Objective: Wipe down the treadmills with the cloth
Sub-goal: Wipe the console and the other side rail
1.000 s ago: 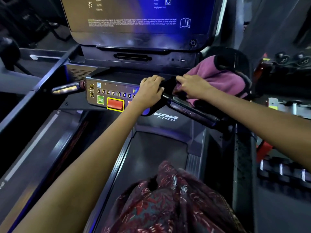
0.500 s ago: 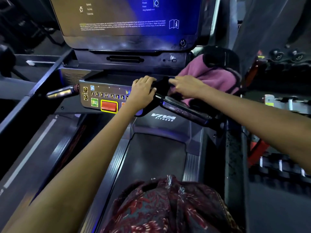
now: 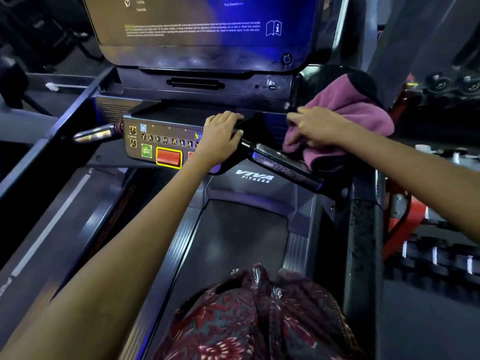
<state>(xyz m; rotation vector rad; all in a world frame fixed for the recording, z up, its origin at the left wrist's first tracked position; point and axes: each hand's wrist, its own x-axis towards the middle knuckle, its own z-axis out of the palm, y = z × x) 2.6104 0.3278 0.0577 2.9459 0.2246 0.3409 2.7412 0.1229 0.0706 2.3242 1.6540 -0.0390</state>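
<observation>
Both hands work: left point(image 3: 220, 132) grips the console edge point(image 3: 187, 110); right point(image 3: 315, 127) presses flat on the bunched cloth point(image 3: 348, 113).

This is a gym. A big treadmill point(image 3: 241, 229) fills the middle, with a dark belt near us and the words VIVA FITNESS point(image 3: 254, 176) on it. Far ahead a blue screen point(image 3: 207, 24) glows above buttons point(image 3: 161, 145). On the right sit rows of dumbbells point(image 3: 436, 258). Another treadmill point(image 3: 52, 216) stands at the left.
</observation>
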